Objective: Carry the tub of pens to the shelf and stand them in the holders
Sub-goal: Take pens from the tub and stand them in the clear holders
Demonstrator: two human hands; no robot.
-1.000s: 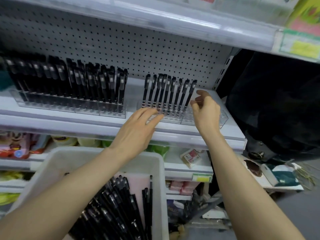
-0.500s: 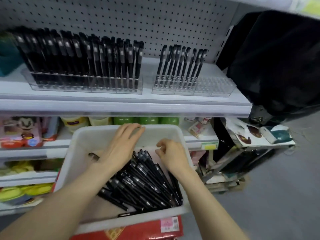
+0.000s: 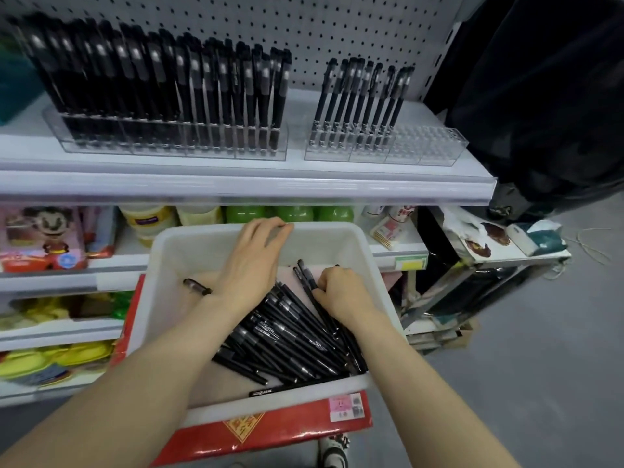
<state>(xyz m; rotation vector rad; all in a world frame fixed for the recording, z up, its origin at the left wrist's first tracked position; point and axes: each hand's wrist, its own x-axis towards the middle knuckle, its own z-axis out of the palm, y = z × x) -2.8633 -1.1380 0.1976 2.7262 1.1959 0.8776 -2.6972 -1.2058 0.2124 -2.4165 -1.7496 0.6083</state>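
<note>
Both hands have dropped into the white rectangular plastic tub (image 3: 324, 243), right hand (image 3: 341, 292) curled round a few slim black pens (image 3: 305, 273) to gather them, left hand (image 3: 251, 265) flat beside it, empty.

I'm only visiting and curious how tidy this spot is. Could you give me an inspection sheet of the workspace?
Surface: white shelf carrying two clear holders.
Job's things: left holder packed with black pens; right holder about half filled, right end empty; white tub holds loose pens.
Clutter: red package under the tub; green bottles on the lower shelf.
Grips: left hand open, over the tub's far side; right hand curled round loose pens.
Cables: thin pale cord on the floor, far right.
Surroundings: pegboard behind; black cloth at right.
</note>
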